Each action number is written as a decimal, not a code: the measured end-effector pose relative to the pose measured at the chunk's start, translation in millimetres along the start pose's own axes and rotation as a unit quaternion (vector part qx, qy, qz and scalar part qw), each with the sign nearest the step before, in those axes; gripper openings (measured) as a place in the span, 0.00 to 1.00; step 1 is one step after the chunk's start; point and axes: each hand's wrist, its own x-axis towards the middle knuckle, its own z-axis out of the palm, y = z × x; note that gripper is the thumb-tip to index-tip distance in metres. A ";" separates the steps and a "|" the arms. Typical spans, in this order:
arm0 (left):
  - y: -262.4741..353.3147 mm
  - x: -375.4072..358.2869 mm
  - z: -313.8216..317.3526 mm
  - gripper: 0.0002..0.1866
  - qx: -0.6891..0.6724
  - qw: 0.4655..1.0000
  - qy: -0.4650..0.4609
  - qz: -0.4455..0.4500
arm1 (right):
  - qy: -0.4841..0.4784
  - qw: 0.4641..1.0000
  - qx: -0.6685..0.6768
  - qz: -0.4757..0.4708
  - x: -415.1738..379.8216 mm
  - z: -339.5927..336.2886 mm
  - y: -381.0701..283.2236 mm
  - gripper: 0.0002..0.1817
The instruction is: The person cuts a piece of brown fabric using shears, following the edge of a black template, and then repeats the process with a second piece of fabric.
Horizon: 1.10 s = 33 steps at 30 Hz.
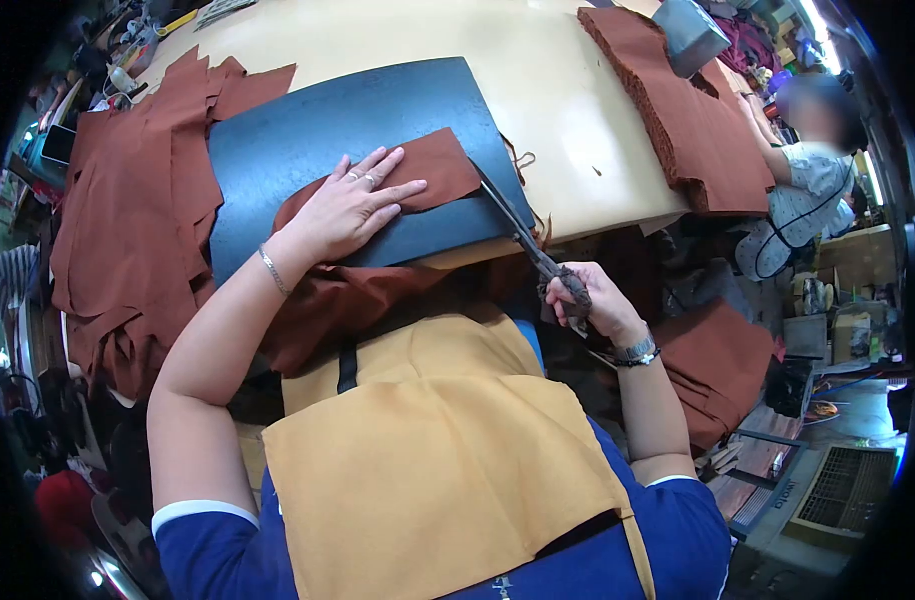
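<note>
My left hand (350,208) lies flat with spread fingers on a reddish-brown leather piece (443,162). Under that piece is a dark blue-black board (328,115) at the front of the table. My right hand (603,300) is closed around the cloth-wrapped handles of long scissors (518,225). Their blades point up and left, with the tips at the right edge of the leather. How far the blades are apart is hard to see. More brown leather (368,300) hangs below the board, over my lap.
Brown leather sheets (138,210) drape over the table's left side. A thick leather stack (678,130) lies at the right, with a grey metal block (690,38) on it. Another person (813,170) sits beyond it. More leather pieces (713,370) lie low at my right.
</note>
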 end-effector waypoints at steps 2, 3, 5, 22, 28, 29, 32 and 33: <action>0.5 0.0 0.1 0.23 -0.007 1.000 0.004 0.000 | -0.002 1.000 -0.019 0.014 3.5 -1.4 -2.2 0.13; 0.4 0.1 0.1 0.23 -0.010 1.000 0.006 0.000 | -0.002 0.999 -0.028 0.020 4.5 -1.3 -3.2 0.13; -0.4 0.2 0.6 0.23 -0.011 1.000 0.004 -0.002 | 0.008 1.000 -0.023 0.017 4.2 5.4 -8.1 0.13; -2.1 -0.3 3.5 0.22 -0.003 1.000 0.007 0.014 | 0.013 0.999 0.046 0.014 1.9 -2.0 1.6 0.15; 1.1 -0.6 3.9 0.22 -0.015 1.000 0.000 0.007 | 0.019 0.999 0.040 0.007 9.7 4.8 -3.1 0.15; 0.8 -0.7 4.1 0.22 -0.017 1.000 0.001 0.007 | 0.016 0.999 0.031 0.006 8.7 1.7 -0.8 0.15; 0.4 -0.5 5.5 0.22 -0.018 1.000 0.005 0.007 | 0.020 1.000 0.013 0.010 4.9 -3.9 4.8 0.15; 0.5 -0.2 5.9 0.22 -0.017 1.000 0.007 0.009 | 0.025 1.000 0.009 0.013 3.6 -4.6 5.7 0.15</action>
